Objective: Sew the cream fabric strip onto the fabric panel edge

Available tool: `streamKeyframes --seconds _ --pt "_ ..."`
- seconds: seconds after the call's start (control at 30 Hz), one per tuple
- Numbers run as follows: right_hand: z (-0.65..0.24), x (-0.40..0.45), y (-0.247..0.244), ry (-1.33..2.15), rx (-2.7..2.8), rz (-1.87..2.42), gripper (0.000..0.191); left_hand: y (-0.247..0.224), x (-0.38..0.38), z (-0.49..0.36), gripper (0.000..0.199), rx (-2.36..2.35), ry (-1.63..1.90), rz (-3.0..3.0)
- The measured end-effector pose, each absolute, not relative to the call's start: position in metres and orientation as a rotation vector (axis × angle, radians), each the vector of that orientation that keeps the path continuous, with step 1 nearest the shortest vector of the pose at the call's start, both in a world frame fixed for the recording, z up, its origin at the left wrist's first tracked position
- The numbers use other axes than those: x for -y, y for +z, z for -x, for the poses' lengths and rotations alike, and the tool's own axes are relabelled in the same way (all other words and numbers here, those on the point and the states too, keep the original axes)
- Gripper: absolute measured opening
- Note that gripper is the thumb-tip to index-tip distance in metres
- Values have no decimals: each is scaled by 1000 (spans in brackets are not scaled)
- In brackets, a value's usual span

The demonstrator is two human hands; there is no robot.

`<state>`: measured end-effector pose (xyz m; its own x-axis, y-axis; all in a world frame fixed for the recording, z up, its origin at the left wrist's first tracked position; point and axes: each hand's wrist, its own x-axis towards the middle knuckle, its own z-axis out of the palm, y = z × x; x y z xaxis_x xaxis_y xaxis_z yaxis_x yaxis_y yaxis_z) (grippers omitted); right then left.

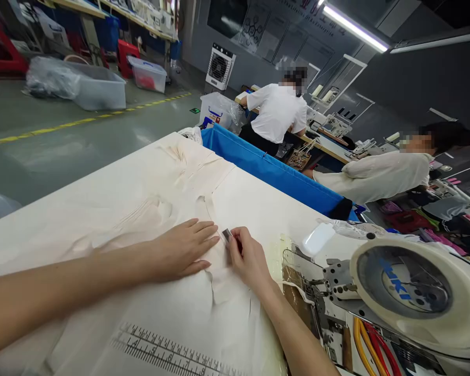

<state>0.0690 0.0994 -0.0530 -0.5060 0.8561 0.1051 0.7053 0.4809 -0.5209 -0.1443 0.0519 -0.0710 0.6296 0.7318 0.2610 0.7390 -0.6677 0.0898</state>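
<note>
Right now a small grey-and-white piece (226,233) is sitting between the two hands, over a cream cloth strip (222,286) — its long axis is slanting from upper left to lower right, though whether it is touching the strip I cannot tell. The strip itself is running away from the wearer, its far end leaning slightly left. Both are resting at the middle of a white bench (254,190), where more creased cream cloth (141,216) is spreading to the left and ruler markings (168,355) are showing along the near edge. A JUKI sewing machine (399,297) is standing on the right, and a blue fabric bin (270,167) is lining the far side. Beyond it, a person in a white shirt (276,112) and another in a pale top (384,172) are sitting near other machines. The left hand (190,248) is lying flat, palm down, fingers stretched out on the cloth and gripping nothing; the right hand (245,253) is curling inward — thumb and forefinger are closing on the small piece.
</note>
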Motion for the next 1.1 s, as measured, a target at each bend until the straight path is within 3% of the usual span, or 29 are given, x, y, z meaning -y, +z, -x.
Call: streamKeyframes --seconds 0.5,1.1 --pt "-49 -112 -53 516 2444 1307 22 -69 -47 143 45 1349 -520 2698" --pt "-46 -113 -55 400 2517 1278 28 -69 -49 141 55 1418 -485 2713"
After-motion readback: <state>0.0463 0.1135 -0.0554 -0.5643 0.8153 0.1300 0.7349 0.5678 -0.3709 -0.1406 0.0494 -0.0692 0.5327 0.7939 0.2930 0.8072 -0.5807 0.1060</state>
